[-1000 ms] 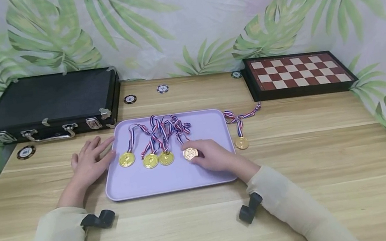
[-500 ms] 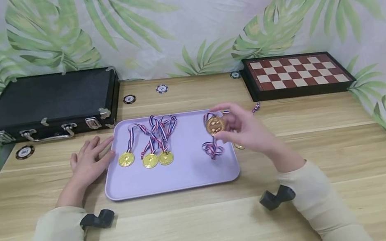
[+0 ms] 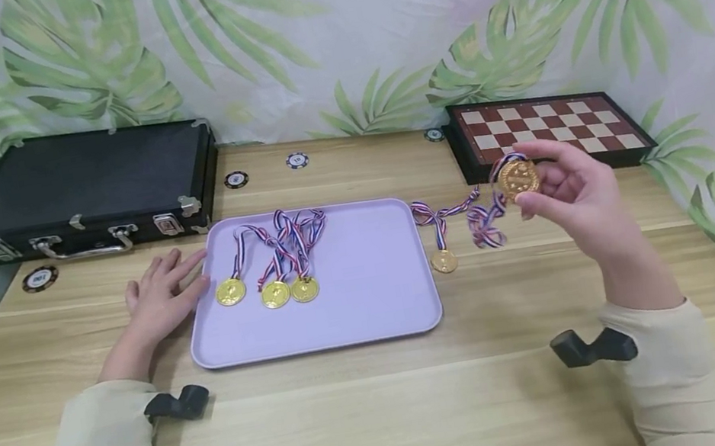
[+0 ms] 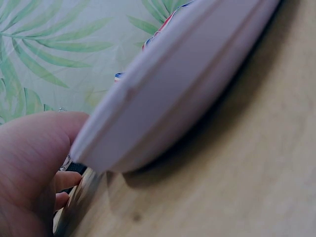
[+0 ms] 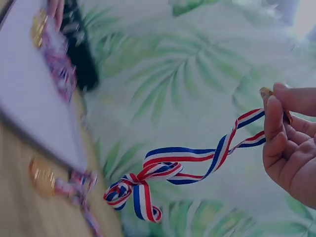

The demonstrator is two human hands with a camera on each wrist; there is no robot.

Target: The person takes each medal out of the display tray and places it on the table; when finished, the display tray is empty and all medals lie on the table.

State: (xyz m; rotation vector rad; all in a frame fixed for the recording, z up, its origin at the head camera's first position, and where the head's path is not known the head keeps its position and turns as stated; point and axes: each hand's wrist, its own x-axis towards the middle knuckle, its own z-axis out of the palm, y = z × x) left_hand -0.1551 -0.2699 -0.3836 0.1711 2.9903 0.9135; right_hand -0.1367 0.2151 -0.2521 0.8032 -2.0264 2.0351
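Above table, right hand's (image 3: 576,198) grip on medal (image 3: 517,178)

Left hand (image 3: 161,298) lies flat, palm down, fingers straight and spread, forearm in a beige sleeve. Right hand (image 3: 571,195) is raised, wrist bent, thumb and fingertips pinched together, remaining fingers curled

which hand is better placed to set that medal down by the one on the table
Right. The right hand already pinches the medal near the table medal; the left hand rests flat beside the tray.
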